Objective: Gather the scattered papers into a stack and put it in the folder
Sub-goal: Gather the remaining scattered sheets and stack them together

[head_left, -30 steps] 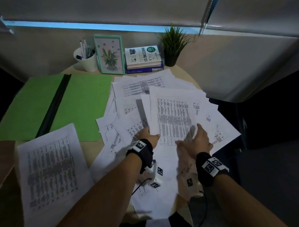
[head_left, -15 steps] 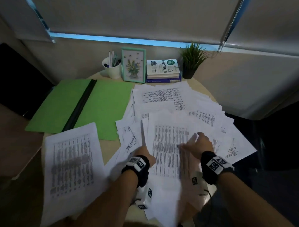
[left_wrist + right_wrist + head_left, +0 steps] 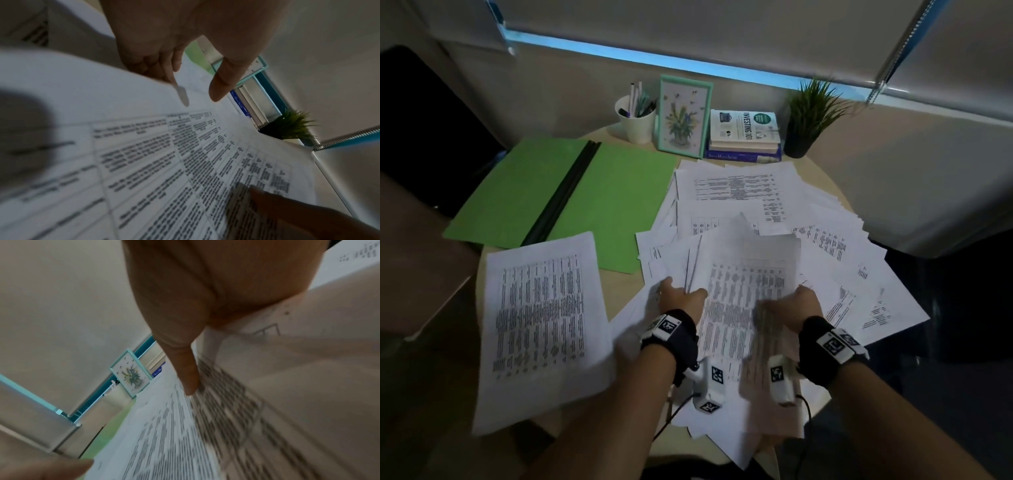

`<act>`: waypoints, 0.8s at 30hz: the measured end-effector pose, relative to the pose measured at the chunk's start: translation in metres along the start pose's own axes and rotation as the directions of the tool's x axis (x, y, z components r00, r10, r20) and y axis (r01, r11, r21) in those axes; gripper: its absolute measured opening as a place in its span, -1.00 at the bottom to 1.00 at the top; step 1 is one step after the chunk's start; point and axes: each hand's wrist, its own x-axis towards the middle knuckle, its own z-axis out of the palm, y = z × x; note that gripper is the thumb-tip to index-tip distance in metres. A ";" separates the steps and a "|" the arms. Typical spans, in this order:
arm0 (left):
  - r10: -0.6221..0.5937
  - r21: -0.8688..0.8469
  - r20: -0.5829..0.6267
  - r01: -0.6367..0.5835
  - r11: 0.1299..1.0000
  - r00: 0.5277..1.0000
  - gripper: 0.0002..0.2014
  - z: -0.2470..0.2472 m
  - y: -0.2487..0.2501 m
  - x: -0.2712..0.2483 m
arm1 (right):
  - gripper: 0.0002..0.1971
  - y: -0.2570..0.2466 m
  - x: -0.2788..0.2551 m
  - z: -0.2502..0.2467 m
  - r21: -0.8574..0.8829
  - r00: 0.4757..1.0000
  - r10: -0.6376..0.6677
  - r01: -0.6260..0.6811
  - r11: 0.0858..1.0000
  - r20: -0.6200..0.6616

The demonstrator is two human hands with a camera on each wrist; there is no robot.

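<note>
Printed white sheets (image 3: 825,240) lie fanned over the right half of the round table (image 3: 619,287). I hold a bunch of these sheets (image 3: 743,291) raised off the pile. My left hand (image 3: 681,296) grips its left edge, fingers below and thumb (image 3: 222,84) above. My right hand (image 3: 803,303) pinches the right edge, thumb (image 3: 189,378) on the print, fingers hidden underneath. The green folder (image 3: 613,202) lies open at the left. One loose sheet (image 3: 541,325) rests in front of it.
Along the back wall stand a pen cup (image 3: 637,120), a framed flower picture (image 3: 683,118), stacked books (image 3: 744,133) and a potted plant (image 3: 808,116). Some sheets overhang the table's right and near edges.
Both hands were lying flat on the top sheets. Now they grip the two side edges, and the bunch has lifted and come toward me.
</note>
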 end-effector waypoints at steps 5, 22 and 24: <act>0.015 0.037 0.027 -0.016 0.999 1.000 -0.35 -0.006 -0.009 0.005 | -0.77 -0.005 -0.003 0.000 0.030 0.993 -0.064 0.061 0.998 0.096; 0.018 0.133 0.066 -0.026 0.991 0.998 -0.38 -0.038 -0.011 0.000 | -0.63 -0.009 -0.001 0.011 0.343 0.998 -0.004 -0.020 0.939 0.070; 0.004 0.189 0.060 -0.016 0.982 0.998 -0.39 -0.037 -0.015 0.003 | -0.60 -0.006 -0.001 0.019 0.298 1.000 -0.005 0.009 0.954 -0.015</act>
